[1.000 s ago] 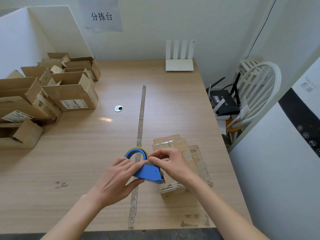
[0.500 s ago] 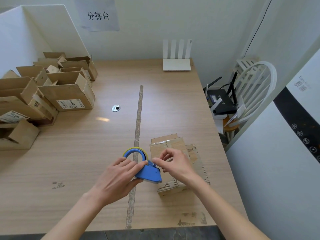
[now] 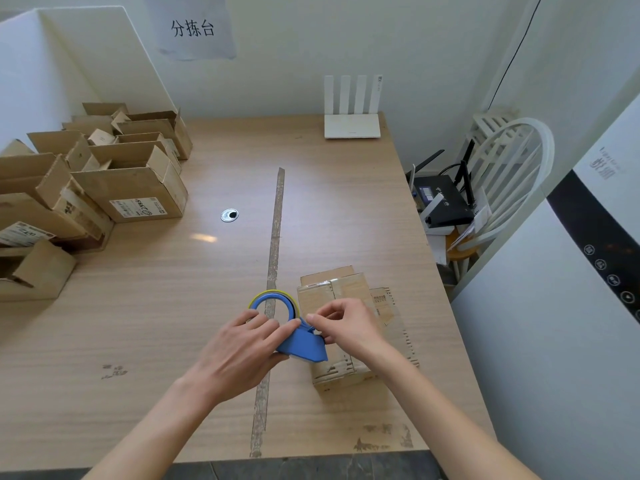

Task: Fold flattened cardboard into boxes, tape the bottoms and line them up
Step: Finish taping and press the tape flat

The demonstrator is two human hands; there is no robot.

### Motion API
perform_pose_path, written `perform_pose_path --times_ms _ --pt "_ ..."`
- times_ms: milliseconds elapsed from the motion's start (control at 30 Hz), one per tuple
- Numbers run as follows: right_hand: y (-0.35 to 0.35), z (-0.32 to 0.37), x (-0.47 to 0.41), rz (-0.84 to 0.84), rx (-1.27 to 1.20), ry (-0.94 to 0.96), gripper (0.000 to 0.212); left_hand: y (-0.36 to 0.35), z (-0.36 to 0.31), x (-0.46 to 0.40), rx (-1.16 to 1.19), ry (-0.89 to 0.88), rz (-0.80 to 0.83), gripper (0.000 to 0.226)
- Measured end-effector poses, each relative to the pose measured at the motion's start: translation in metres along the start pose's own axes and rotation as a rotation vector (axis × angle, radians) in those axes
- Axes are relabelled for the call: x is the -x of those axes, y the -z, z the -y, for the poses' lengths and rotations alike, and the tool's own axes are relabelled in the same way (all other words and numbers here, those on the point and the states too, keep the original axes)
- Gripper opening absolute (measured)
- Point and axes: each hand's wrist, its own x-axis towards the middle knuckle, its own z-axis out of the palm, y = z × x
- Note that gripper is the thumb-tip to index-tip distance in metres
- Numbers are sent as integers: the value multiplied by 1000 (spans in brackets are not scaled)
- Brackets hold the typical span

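While left hand grips tape dispenser, right hand fingertips pinched, seemingly on tape end.

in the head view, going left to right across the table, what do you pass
Open boxes → metal grommet → tape strip on the table → white router, at the back. The flat cardboard and tape dispenser near the hands overlap that span, so they are left out.
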Motion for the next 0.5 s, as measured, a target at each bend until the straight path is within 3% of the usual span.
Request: perform_pose_path --times_ms 300,500 --pt "8 -6 -9 53 90 -35 9 -5 1 -2 21 26 30 50" --pt "22 -12 -9 104 549 389 9 -7 7 6 238 158 98 50"
